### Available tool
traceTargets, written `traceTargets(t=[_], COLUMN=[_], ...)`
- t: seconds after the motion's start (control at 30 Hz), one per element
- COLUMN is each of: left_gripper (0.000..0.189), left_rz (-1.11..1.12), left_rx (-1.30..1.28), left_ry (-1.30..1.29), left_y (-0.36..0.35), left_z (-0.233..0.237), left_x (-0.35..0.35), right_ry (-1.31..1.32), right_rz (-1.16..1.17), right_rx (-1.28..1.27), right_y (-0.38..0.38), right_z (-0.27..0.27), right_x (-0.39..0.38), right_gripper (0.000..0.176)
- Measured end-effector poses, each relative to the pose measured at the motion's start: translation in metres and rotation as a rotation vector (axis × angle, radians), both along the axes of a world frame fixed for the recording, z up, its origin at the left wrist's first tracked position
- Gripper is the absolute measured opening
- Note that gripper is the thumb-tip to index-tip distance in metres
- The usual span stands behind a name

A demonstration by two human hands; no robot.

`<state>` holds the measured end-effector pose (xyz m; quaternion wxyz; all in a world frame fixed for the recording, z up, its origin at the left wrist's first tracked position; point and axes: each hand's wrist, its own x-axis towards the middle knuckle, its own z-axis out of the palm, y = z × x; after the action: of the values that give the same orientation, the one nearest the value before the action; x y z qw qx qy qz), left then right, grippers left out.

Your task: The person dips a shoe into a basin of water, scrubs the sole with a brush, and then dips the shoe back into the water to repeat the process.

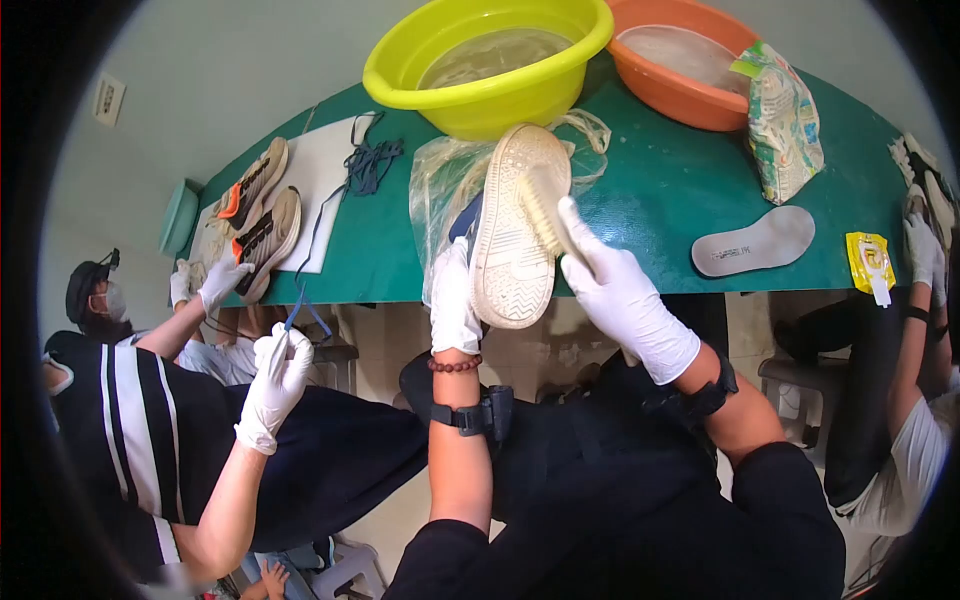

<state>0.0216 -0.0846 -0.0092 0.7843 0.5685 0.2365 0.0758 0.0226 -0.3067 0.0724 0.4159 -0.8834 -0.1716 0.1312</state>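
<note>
A shoe (512, 250) is held upright with its pale, patterned sole facing me; a bit of its dark blue upper shows at the left edge. My left hand (455, 300), in a white glove, grips the shoe from behind on its left side, its fingers partly hidden. In my gloved right hand (625, 300) is a scrub brush (545, 215), its cream bristles against the right side of the sole. Behind the shoe lies a clear plastic bag (432, 190). A grey insole (754, 242) rests on the green table to the right.
A yellow-green basin (400, 92) and an orange basin (665, 90) hold cloudy water at the back. Near them stand a detergent bag (785, 125) and a yellow wipes packet (868, 262). Left, a co-worker pulls a blue lace beside sneakers (268, 240). Another person's hands work at right.
</note>
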Motion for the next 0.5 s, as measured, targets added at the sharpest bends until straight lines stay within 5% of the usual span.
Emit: traceTargets(t=[0.03, 0.07, 0.2, 0.3, 0.4, 0.5], left_gripper=[0.043, 0.044, 0.044, 0.044, 0.043, 0.043], left_rz=[0.024, -0.041, -0.010, 0.013, -0.003, -0.007], left_rx=[-0.038, 0.256, 0.194, 0.095, 0.011, 0.061], left_ry=[0.013, 0.023, 0.018, -0.001, -0.034, -0.015], left_y=[0.004, 0.020, 0.019, 0.013, 0.008, 0.007], left_z=[-0.005, -0.027, -0.028, -0.022, -0.012, -0.008], left_x=[0.001, 0.004, 0.005, 0.000, 0.001, -0.004], right_ry=[-0.087, -0.127, -0.099, -0.246, -0.148, -0.152], right_rz=[-0.029, -0.045, -0.159, 0.017, -0.163, 0.003], right_rx=[0.104, 0.140, 0.087, -0.051, -0.079, -0.215], right_y=[0.000, -0.001, -0.004, -0.004, -0.012, -0.018], right_z=[-0.014, -0.022, -0.004, -0.024, -0.003, -0.021], right_x=[0.001, -0.001, -0.010, -0.001, -0.004, 0.000], right_gripper=[0.064, 0.065, 0.067, 0.068, 0.069, 0.069])
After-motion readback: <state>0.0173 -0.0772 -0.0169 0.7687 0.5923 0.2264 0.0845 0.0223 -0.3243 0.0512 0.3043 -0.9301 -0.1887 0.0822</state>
